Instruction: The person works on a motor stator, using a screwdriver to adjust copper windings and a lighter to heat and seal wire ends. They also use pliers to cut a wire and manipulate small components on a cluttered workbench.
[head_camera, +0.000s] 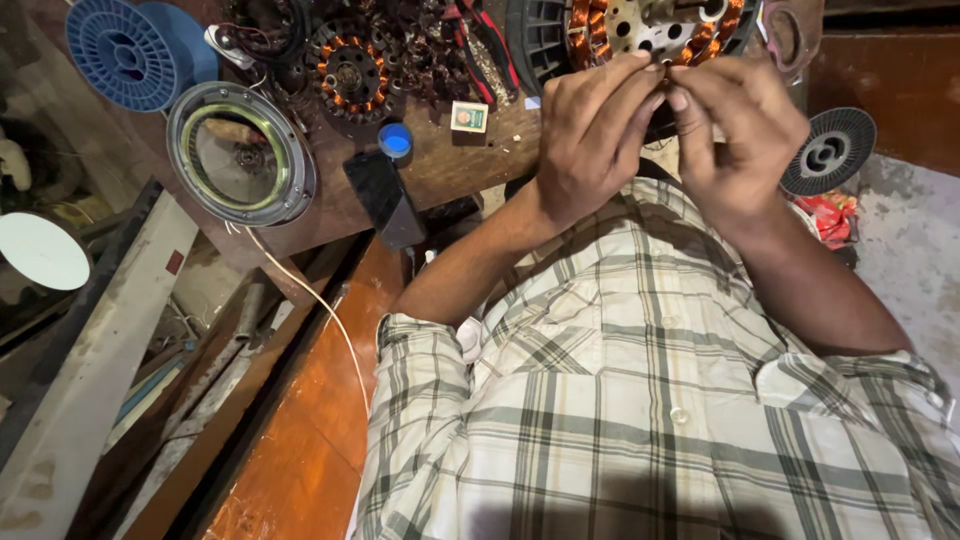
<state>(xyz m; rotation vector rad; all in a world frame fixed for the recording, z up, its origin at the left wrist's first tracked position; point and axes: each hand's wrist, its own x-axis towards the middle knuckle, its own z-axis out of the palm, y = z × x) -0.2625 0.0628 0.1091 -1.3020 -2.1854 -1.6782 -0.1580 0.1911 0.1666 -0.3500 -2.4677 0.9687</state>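
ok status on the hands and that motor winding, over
Left hand and right hand pinched together at the copper-wound stator. What they pinch is too small to tell. Nothing between hands and stator.

Count of items in view:

- Hands: two, left hand (590, 135) and right hand (745, 140).
- Copper-wound stators: two, a large stator (625, 30) at the top edge and a small stator (350, 72) left of it.
- Blue plastic spool (130, 50): one.
- Round metal motor cover (242, 152): one.
- Blue bottle cap (395, 140): one.
- Small box (469, 117): one.
- Black phone (385, 198): one.
- Dark ribbed disc (828, 150): one.
- White cord (310, 295): one.
- White round plate (42, 250): one.
- Worktop (450, 165): one.
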